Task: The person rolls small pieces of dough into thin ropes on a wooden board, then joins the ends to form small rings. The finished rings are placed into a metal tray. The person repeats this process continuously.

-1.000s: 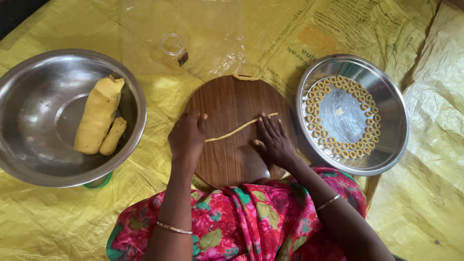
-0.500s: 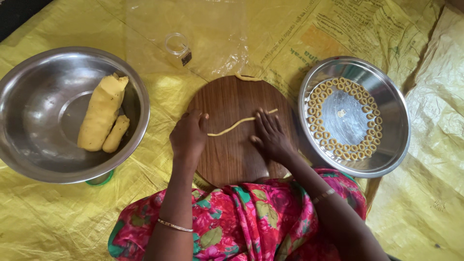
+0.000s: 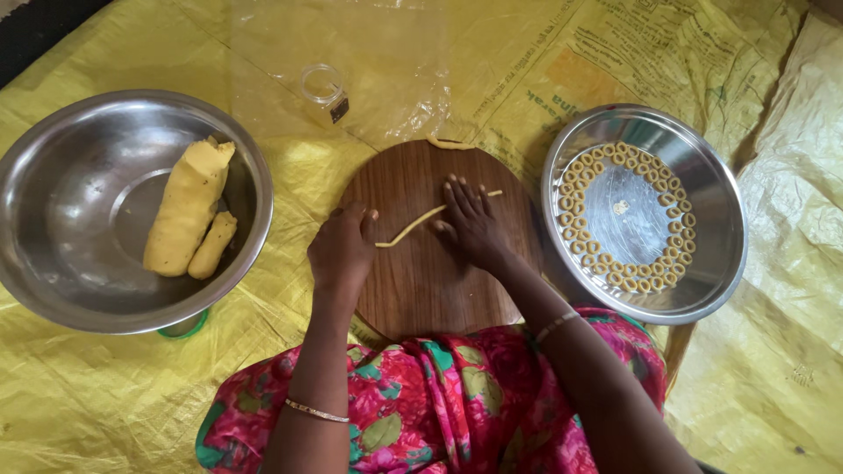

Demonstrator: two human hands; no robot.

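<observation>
The dough strand (image 3: 411, 229), thin and pale yellow, lies slantwise across the round wooden board (image 3: 421, 290) in the head view, with its right end showing past the right hand (image 3: 472, 226). That hand is laid flat on the strand with the fingers spread, while the left hand (image 3: 341, 248) rests at the strand's left end with its fingers curled loosely onto the board, pinching nothing. For an even strand, light and equal pressure under both palms would be needed, worked from the middle outwards, since it looks thin enough to tear. A stray curl of dough (image 3: 450, 143) sits on the board's far edge. To the left, two dough logs (image 3: 187, 209) lie in a steel bowl (image 3: 53, 290); to the right, small dough rings (image 3: 606, 274) are set in a circle on a steel plate (image 3: 702, 290). A clear plastic bag (image 3: 386, 61) with a small lidded jar (image 3: 327, 92) lies beyond the board. Everything rests on a yellow printed sack sheet (image 3: 88, 404), its green lettering near the top right.
</observation>
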